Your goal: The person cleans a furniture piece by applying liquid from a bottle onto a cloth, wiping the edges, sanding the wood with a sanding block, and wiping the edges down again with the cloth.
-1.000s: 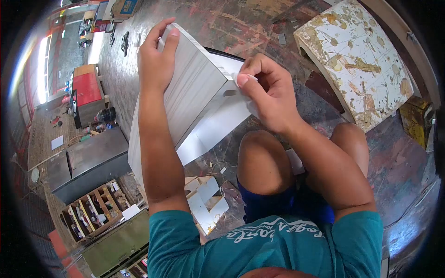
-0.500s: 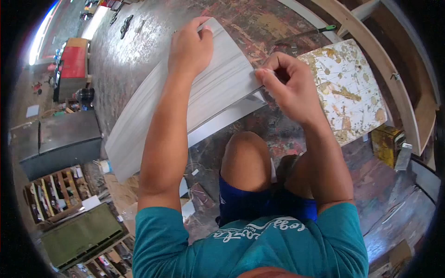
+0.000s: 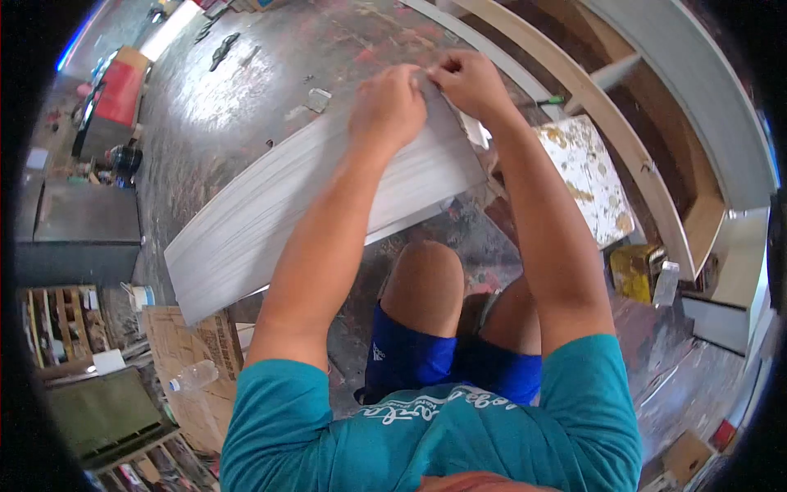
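Observation:
A long pale grey wood-grain board slants across the floor in front of my knees. My left hand is closed on the board's far corner, its fingertips partly hidden. Close beside it, my right hand pinches at the same end of the board, thumb and finger pressed together. What lies between those fingers is too small to make out. A white panel shows beneath the board's near edge.
A stained white board lies to the right, near a wooden cabinet frame and a yellow tin. At left are cardboard, a plastic bottle and a dark grey box.
My right hand has moved from the near corner of the board's end to the far corner, beside my left hand. The view has shifted slightly.

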### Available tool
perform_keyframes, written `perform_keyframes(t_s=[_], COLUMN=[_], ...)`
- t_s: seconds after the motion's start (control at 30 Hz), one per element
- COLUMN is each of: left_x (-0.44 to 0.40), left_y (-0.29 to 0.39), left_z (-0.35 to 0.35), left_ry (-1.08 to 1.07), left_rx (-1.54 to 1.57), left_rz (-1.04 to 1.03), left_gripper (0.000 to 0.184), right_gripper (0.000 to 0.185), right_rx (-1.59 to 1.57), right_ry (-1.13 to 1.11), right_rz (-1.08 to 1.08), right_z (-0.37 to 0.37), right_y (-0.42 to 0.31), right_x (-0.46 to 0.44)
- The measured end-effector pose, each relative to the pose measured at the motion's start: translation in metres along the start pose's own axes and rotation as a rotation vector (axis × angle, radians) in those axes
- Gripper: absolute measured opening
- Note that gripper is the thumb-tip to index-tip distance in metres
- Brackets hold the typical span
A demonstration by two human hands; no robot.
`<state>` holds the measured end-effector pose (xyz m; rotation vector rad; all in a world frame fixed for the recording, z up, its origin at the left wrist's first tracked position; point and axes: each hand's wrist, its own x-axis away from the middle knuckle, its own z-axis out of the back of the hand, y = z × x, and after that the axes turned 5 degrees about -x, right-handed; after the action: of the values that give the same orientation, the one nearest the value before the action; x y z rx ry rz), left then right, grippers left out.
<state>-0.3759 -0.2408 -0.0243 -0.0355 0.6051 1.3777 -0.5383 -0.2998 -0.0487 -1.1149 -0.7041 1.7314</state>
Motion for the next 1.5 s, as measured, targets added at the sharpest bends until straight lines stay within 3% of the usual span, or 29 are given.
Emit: perform_keyframes(t_s=[0.1,0.17,0.37,0.5,0.57,0.63,0.73,0.8,0.9,1.0,1.03,1.2,1.27,1.37,1.5], left_x=[0.003,0.003,0.002,0.003,0.002,-0.002,-0.014,-0.023,-0.028,-0.045,-0.049,-0.052,-0.046,-0.054,-0.063], left_y=[0.006,0.007,0.008,0.007,0.016,0.015,0.018,0.016,0.029,0.019,0.018,0.013,0.014,0.009,0.002], left_z=[0.007,0.006,0.007,0.000,0.007,-0.011,-0.021,-0.030,-0.016,-0.046,-0.050,-0.051,-0.043,-0.046,-0.056], left_ry=[-0.016,0.002,-0.041,0.081,0.014,0.088,0.052,-0.022,-0.138,-0.108,-0.105,-0.202,-0.233,-0.254,-0.319], left_rx=[0.014,0.018,0.050,0.024,0.032,-0.040,0.141,0.103,0.088,0.139,0.143,0.217,0.207,0.220,0.206], left_rz=[0.032,-0.012,-0.007,-0.094,-0.145,-0.196,-0.309,-0.360,-0.371,-0.593,-0.662,-0.581,-0.564,-0.555,-0.537], left_gripper=[0.029,0.029,0.026,0.022,0.022,0.023,0.025,0.028,0.034,0.033,0.032,0.035,0.036,0.038,0.039], right_gripper=[0.026,0.027,0.024,0.027,0.027,0.027,0.033,0.030,0.025,0.019,0.020,0.030,0.030,0.028,0.031], right_rx=[0.013,-0.090,-0.093,-0.309,-0.285,-0.215,-0.016,-0.065,-0.079,0.037,0.063,0.316,0.414,0.660,0.551], right_ry=[-0.056,-0.135,-0.033,-0.053,-0.004,0.027,0.029,-0.016,0.182,0.416,0.498,0.896,1.082,1.136,1.024], right_rz=[0.013,-0.266,-0.153,-0.284,-0.283,-0.302,-0.347,-0.325,-0.314,-0.325,-0.393,-0.751,-0.790,-0.987,-1.284], right_z=[0.011,0.022,0.003,0.002,0.003,0.018,0.039,0.065,0.106,0.167,0.187,0.242,0.243,0.221,0.177], right_y=[-0.002,-0.021,-0.005,0.018,0.008,-0.010,-0.003,-0.022,-0.034,-0.025,-0.019,-0.007,0.000,-0.025,-0.051], right_x=[0.011,0.022,0.009,0.019,0.032,0.052,0.088,0.130,0.192,0.279,0.315,0.515,0.599,0.692,0.787])
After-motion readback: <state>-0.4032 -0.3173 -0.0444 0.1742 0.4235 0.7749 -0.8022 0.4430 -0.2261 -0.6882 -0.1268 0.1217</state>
